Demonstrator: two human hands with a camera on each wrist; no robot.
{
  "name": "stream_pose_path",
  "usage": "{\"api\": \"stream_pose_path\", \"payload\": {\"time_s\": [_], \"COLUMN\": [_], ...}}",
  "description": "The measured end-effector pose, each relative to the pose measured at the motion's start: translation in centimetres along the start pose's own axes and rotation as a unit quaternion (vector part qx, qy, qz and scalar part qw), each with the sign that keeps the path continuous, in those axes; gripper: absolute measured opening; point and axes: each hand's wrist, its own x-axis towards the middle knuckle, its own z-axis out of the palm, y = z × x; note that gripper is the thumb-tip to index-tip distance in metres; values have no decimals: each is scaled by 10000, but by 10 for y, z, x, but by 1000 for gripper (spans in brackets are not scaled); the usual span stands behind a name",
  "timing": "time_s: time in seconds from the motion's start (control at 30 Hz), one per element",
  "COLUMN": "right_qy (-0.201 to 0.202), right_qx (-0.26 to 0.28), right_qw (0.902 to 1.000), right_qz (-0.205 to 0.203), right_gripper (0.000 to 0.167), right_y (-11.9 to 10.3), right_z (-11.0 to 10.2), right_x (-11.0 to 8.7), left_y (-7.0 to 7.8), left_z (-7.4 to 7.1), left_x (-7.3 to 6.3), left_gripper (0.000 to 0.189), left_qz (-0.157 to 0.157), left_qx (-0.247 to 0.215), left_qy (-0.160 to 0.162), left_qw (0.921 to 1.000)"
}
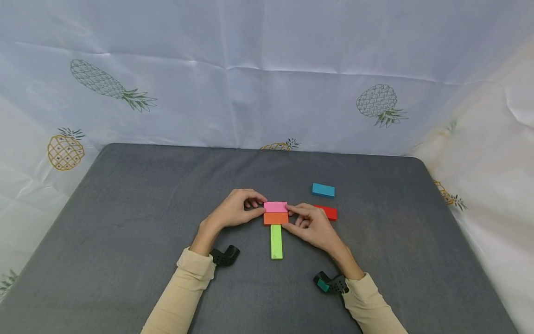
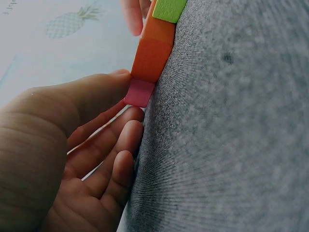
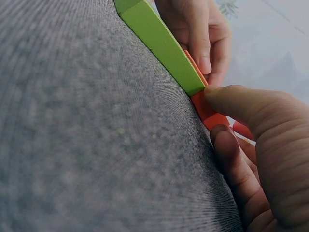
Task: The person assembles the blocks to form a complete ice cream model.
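Observation:
A pink block [image 1: 275, 207] lies flat against the far side of an orange block [image 1: 276, 218]. From the orange block's near side a lime green block [image 1: 276, 242] runs toward the person, like a stem. My left hand [image 1: 238, 207] pinches the left end of the pink block between thumb and forefinger, its other fingers loosely bent. On the opposite side, my right hand [image 1: 314, 226] has its thumb at the orange block's near right corner and its forefinger at the pink block's right end. In the right wrist view, that thumb presses where orange [image 3: 209, 114] meets green.
A red block [image 1: 328, 213] lies just beyond the right hand, partly covered by it. Farther back sits a blue block [image 1: 323, 190]. Grey cloth covers the table [image 1: 146, 208], and a white pineapple-print curtain [image 1: 250, 102] hangs behind its far edge.

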Motion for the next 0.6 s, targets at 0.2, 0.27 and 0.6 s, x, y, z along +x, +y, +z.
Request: {"api": "stream_pose_path", "payload": {"time_s": [0.2, 0.27, 0.6], "right_qy": [-19, -24, -8], "right_qx": [-20, -34, -137], "right_qw": [10000, 10000, 9998], "right_qz": [60, 80, 151], "right_gripper": [49, 50, 46], "right_y": [0, -1, -4], "right_z": [0, 0, -1], "right_x": [0, 0, 0], "left_y": [-1, -1, -1], "left_z": [0, 0, 1], "left_x": [1, 1, 0], "left_gripper": [23, 23, 23], "left_qz": [-49, -54, -90], "left_qx": [-20, -41, -105], "left_qy": [-7, -12, 7], "left_qw": [10000, 10000, 9999]}}
